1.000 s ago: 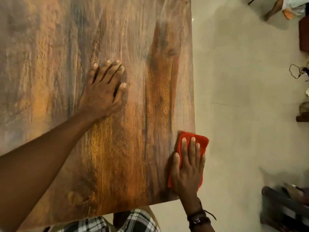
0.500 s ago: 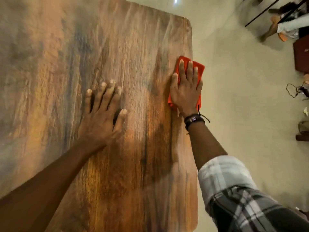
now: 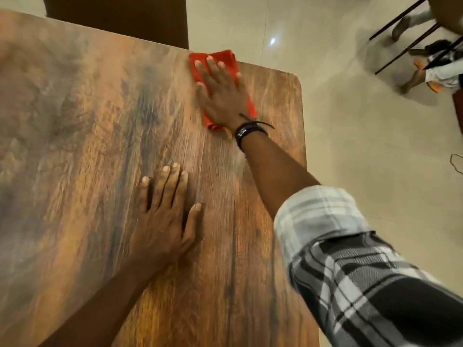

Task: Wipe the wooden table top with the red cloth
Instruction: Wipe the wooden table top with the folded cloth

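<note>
Red cloth (image 3: 226, 56), one, two hands flat

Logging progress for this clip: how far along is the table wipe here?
Done: cannot be judged, since no wiped area shows on the wooden table top. In hand: the right hand presses the red cloth flat near the far right corner, while the left hand rests flat mid-table. Left: presumably the broad left side.

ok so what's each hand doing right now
left hand: open, flat on the wooden table top, holding nothing
right hand: open, pressing the red cloth flat
</note>
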